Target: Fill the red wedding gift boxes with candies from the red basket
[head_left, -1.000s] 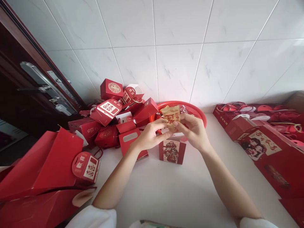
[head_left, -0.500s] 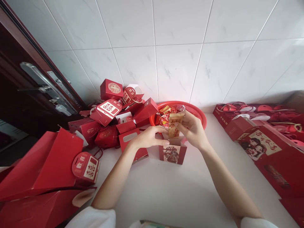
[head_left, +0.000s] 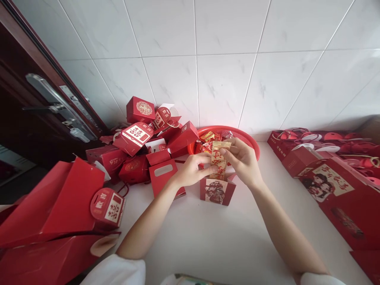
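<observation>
A gold-and-red sweet packet [head_left: 219,160] is pinched upright between the left hand [head_left: 194,172] and right hand [head_left: 240,162], which are held close together just above the open mouth of a small red gift bag [head_left: 217,190] on a white countertop [head_left: 190,245]. Wrapped sweets [head_left: 207,138] are seen in a red plastic basket [head_left: 249,136] behind. A heap of red gift boxes [head_left: 136,134] is piled to the left, near a dark door [head_left: 29,118]; more red boxes [head_left: 335,190] are laid out to the right.
</observation>
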Demonstrator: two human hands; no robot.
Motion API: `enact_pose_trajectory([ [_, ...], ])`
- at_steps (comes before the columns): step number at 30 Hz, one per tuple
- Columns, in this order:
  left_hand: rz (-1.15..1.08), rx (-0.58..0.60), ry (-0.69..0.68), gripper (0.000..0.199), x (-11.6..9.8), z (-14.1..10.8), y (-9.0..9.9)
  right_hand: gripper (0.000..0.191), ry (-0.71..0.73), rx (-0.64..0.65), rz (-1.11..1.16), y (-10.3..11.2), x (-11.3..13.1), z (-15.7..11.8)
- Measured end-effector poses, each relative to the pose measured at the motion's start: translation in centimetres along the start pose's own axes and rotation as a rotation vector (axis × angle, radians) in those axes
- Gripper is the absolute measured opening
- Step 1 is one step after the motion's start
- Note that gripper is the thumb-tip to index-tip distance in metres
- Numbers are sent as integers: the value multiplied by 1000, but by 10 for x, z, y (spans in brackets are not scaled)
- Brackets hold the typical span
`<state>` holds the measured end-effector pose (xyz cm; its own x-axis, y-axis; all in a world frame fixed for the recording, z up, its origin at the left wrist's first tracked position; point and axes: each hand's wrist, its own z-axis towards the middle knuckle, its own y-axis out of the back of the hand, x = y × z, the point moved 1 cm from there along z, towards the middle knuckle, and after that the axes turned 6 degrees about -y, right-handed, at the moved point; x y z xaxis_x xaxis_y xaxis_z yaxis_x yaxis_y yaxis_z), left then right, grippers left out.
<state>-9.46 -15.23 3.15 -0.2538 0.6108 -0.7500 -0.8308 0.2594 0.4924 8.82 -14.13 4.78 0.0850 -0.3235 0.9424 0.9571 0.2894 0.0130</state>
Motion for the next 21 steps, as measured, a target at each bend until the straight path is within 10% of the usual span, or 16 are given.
enact_pose_trajectory([
  [7,48,-187,-83,32,-10,-2,-7,24,83,-125,-29,6,3,-1],
  [21,-73,-562,-148,24,-22,-6,-16,30,189,245,-176,13,13,-4],
])
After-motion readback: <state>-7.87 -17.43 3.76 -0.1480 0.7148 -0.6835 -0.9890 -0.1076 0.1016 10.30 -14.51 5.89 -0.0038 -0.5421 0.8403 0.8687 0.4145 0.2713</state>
